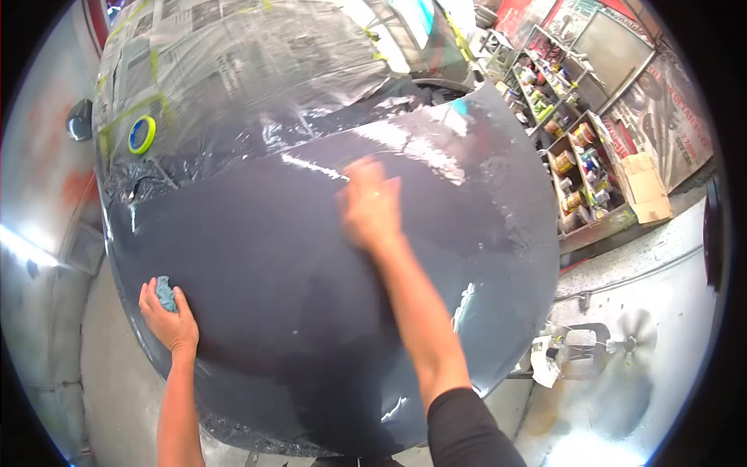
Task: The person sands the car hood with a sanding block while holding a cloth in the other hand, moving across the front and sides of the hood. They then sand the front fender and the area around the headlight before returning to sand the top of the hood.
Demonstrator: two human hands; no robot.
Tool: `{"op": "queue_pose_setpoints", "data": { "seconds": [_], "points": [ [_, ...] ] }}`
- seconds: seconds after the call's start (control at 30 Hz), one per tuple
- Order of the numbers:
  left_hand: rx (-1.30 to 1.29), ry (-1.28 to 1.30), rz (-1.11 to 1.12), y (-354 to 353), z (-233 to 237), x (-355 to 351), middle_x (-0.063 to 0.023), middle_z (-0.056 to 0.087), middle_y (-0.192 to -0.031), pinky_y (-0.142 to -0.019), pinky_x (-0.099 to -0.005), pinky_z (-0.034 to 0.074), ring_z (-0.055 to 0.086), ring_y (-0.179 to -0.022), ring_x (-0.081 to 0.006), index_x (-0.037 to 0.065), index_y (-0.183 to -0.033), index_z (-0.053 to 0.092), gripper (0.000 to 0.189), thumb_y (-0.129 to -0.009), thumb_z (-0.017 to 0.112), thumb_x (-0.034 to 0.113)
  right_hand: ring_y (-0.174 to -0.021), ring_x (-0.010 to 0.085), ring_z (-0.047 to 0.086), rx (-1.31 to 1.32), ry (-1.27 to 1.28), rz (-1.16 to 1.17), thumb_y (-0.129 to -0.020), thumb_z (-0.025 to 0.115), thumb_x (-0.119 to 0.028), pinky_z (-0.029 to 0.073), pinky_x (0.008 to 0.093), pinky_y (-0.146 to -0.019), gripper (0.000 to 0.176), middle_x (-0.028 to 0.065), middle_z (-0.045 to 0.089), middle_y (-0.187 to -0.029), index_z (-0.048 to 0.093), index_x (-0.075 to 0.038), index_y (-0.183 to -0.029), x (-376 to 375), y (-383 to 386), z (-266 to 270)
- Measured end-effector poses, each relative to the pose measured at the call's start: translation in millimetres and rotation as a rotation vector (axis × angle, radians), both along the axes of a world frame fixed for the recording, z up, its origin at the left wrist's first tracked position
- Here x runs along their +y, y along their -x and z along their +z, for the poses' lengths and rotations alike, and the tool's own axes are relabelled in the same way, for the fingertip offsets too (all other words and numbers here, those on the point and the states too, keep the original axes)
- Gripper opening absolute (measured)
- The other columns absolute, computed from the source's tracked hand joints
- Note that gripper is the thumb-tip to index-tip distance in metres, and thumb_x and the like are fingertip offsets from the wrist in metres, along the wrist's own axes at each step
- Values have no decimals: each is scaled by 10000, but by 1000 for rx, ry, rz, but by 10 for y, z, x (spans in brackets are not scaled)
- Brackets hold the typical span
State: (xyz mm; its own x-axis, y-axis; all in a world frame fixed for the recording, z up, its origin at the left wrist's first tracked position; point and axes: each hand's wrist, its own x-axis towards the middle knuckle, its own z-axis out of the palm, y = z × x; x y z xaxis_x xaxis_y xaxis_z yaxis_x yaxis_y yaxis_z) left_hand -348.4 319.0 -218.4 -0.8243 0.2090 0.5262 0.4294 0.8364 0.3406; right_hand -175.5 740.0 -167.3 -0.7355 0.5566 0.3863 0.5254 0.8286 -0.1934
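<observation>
Left hand (pixel 170 321) grips blue wad (pixel 164 295), lower left; right hand (pixel 372 206), grip unclear, seemingly rubs hood (pixel 257 241) mid-frame, next needing even pressure.

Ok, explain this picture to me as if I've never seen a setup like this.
There is no machine here: you are seeing a person's own two bare hands. The single picture comes from a camera worn on that person's head, looking forward and down; its round dark border makes the edges look curved.

The big dark surface is a car hood. Beyond it, sheeting covers the car, with a roll of tape lying on it.

The left hand, near the hood's left edge, holds a crumpled blue-grey lump, perhaps clay or cloth, in its fingers. The right hand is over the middle of the hood, too blurred to tell whether anything is under it.
</observation>
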Motion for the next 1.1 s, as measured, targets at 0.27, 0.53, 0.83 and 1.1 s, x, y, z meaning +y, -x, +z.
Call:
{"op": "queue_pose_setpoints", "data": {
  "seconds": [0.27,0.53,0.83,1.1],
  "points": [
    [10,3,-21,15,-6,19,-185,509,-1566,-1158,-530,456,519,-1424,-397,65,-1502,566,508,-1068,670,307,-1519,353,457,95,83,-384,-1112,508,-303,334,696,-1221,435,154,524,-1607,552,-99,-1494,1569,-818,-428],
    [22,19,10,23,-24,37,-186,507,-1572,-1144,-530,454,525,-1394,-400,61,-1510,562,510,-1072,660,304,-1644,344,309,-82,2,139,-1118,505,-348,260,707,-1270,570,161,371,-1749,418,-103,-1624,410,-297,-243],
    [-44,-5,3,-32,73,66,-207,506,-1565,-1209,-529,407,486,-1465,-409,45,-1513,552,516,-1082,659,307,-1647,323,300,-120,-19,-4,-1095,517,-373,240,709,-1277,610,173,396,-1733,430,-63,-1613,399,254,-30],
    [6,14,-42,9,31,11,-194,498,-1573,-1144,-540,455,502,-1432,-407,50,-1507,554,520,-1064,675,293,-1536,332,467,142,-82,-521,-1131,463,-337,360,712,-1191,457,170,518,-1639,552,-72,-1492,1770,-346,-447]
  ]
}}
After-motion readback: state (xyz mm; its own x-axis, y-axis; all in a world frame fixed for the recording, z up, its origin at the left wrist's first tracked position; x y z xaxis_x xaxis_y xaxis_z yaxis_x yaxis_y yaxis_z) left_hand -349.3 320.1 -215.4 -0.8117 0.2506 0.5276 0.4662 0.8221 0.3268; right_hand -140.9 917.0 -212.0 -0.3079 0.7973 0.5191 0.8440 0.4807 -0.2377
